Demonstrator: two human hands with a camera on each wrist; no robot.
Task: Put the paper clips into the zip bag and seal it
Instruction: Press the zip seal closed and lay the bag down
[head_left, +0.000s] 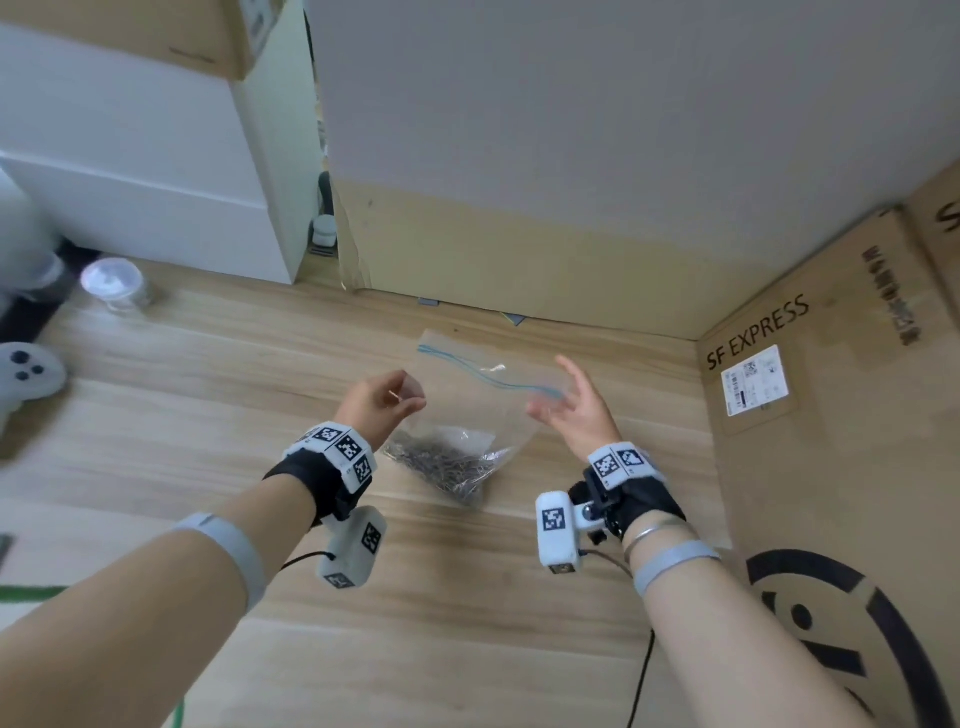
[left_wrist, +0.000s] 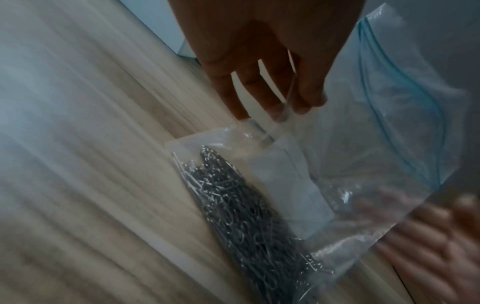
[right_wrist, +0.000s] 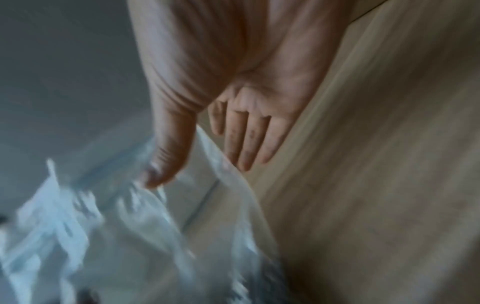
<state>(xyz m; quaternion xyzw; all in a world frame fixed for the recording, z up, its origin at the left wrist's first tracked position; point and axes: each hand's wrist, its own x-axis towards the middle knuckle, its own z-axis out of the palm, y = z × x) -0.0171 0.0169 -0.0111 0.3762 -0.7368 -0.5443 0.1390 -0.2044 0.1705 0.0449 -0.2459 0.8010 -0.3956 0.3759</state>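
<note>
Wooden floor (head_left: 467, 623) beside cardboard boxes (head_left: 831, 415)

Looks like a storeroom or packing corner, prob. in a home or small office: light wood-grain floor (head_left: 156, 395), cardboard shipping boxes stacked round, one marked SF EXPRESS box (head_left: 810, 374) w/ label, white cabinet (head_left: 156, 171), game controller (head_left: 26, 374) lying about.

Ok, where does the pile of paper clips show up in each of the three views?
Head: paper clips at centre, in the zip bag's near end, between the wrists.
Left wrist: lower centre, below the left hand's fingertips.
Right wrist: too blurred to tell.
Shared landmark: the bag's blue zip line.
</note>
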